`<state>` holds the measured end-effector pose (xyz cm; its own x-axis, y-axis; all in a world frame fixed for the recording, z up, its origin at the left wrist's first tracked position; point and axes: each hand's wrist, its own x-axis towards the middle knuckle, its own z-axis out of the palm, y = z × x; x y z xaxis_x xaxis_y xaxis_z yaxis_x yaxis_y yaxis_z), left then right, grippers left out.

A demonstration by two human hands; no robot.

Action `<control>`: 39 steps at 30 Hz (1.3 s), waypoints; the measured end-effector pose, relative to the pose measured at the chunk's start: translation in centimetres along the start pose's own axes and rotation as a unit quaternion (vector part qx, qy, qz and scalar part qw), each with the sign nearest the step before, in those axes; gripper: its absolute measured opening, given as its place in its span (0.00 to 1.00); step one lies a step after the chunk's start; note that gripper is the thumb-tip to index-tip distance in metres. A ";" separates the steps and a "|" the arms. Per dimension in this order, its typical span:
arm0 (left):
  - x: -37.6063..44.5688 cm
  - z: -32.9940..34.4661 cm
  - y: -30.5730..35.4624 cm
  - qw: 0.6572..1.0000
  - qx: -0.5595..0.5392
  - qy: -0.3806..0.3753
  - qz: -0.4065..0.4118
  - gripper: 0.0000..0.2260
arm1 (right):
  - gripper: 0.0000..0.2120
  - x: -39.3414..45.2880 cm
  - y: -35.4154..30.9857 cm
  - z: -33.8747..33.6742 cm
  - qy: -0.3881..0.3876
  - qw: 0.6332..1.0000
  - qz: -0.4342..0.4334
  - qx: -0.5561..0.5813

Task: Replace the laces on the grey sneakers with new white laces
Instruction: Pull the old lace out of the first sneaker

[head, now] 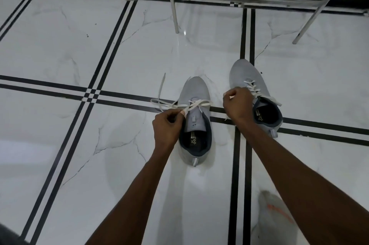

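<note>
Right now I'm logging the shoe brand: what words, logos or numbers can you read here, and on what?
Left sneaker insole: pale logo and text line, too blurred to read.
Right sneaker insole: same logo and text, too blurred.
Left sneaker's tongue: small dark mark, unreadable.
Nothing else.

- Left hand (pixel 167 123): arm stretched forward and down, back of the hand up, fingers curled, thumb and forefinger pinched together at their tips.
- Right hand (pixel 237 103): arm likewise extended, fingers curled into a loose fist, knuckles up, wrist straight.
</note>
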<state>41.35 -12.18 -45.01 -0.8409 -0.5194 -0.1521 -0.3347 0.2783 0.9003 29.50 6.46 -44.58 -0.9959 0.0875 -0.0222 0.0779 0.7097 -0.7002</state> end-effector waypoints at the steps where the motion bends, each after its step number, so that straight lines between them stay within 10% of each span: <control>1: 0.0 0.0 0.0 1.000 0.005 -0.001 0.001 0.08 | 0.05 0.0 0.3 -0.2 -0.010 1.000 -0.016 0.013; 10: -0.1 0.2 0.5 0.999 0.014 -0.030 0.030 0.06 | 0.03 -3.0 -3.3 3.0 -0.216 0.953 -0.208 -0.042; 16: 0.0 -0.5 0.1 1.000 0.003 -0.020 0.016 0.05 | 0.06 0.6 -1.5 -0.9 0.036 0.998 -0.052 0.013; 22: 0.1 -0.4 0.2 0.999 0.000 -0.031 0.024 0.06 | 0.06 -3.2 -3.9 2.5 -0.188 0.968 -0.167 0.001; 26: 0.1 -0.6 -0.1 0.999 0.007 -0.032 0.025 0.07 | 0.04 -3.5 -3.7 3.4 -0.207 0.961 -0.182 -0.023; 32: 0.2 -0.7 -0.1 1.000 0.019 -0.010 0.013 0.06 | 0.06 0.5 -0.6 -0.8 0.042 0.999 -0.021 -0.014; 39: 0.2 -0.2 0.3 0.999 0.023 -0.017 0.022 0.06 | 0.08 -3.3 -3.8 3.3 -0.222 0.960 -0.166 -0.031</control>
<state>41.16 -12.34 -44.67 -0.8688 -0.4784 -0.1278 -0.3163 0.3376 0.8865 32.29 1.18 -44.15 -0.8864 -0.4481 -0.1164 -0.2591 0.6885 -0.6774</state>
